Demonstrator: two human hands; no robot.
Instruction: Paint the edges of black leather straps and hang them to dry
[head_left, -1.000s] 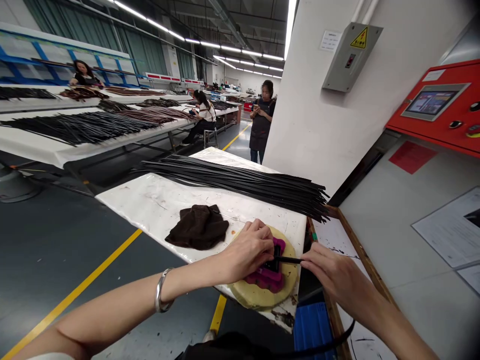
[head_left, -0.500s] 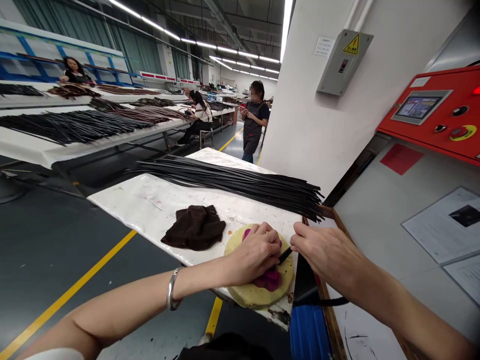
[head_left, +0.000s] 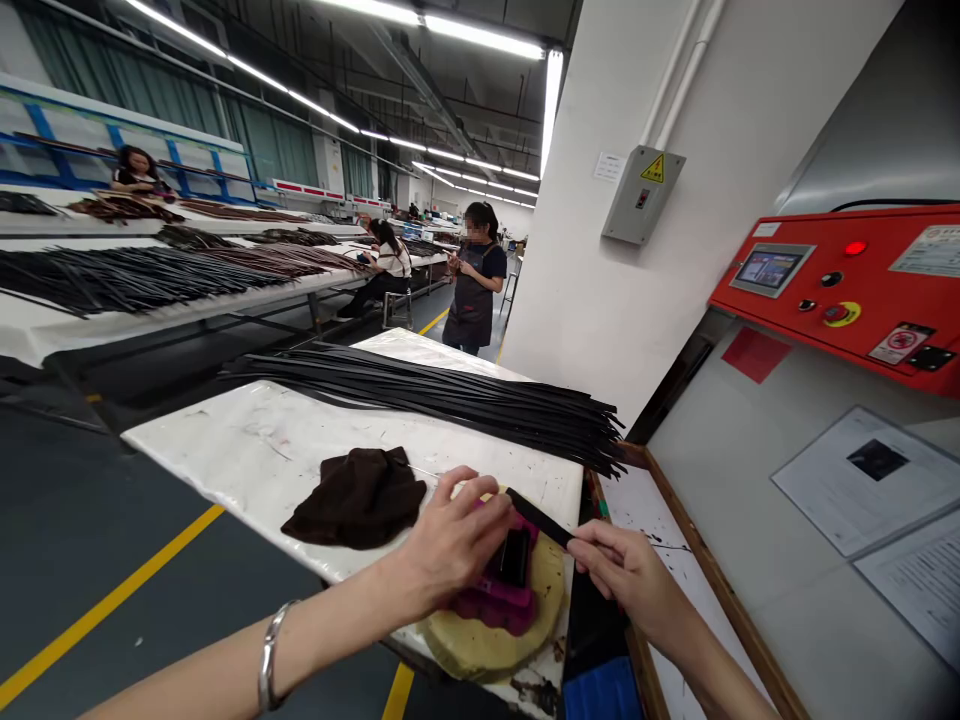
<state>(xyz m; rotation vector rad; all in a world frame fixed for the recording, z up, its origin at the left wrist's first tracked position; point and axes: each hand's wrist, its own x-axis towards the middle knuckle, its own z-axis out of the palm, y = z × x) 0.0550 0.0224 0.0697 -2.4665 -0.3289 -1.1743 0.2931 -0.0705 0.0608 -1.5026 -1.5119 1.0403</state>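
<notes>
My left hand [head_left: 450, 545] rests on a magenta block [head_left: 491, 598] that sits on a round yellowish pad [head_left: 499, 645] at the near corner of a white table [head_left: 247, 450]. Its fingers are curled over the block's left side. A black insert [head_left: 514, 556] shows in the block's top. My right hand [head_left: 619, 565] pinches a thin black strap [head_left: 540, 518] whose free end rises over the block, just clear of the left fingertips. A dark brown cloth [head_left: 358, 497] lies left of the pad.
A long stack of black straps [head_left: 450, 395] lies across the table's far side. A red control panel [head_left: 840, 285] and a grey machine surface with papers [head_left: 870, 475] stand at the right. A blue bin [head_left: 600, 695] sits below. A person [head_left: 474, 280] stands ahead; others sit at tables of straps [head_left: 127, 275].
My right hand has drawn back to the right and lifted the strap's end up off the block. My left hand has slid left, baring the block's black insert. My view has tilted.
</notes>
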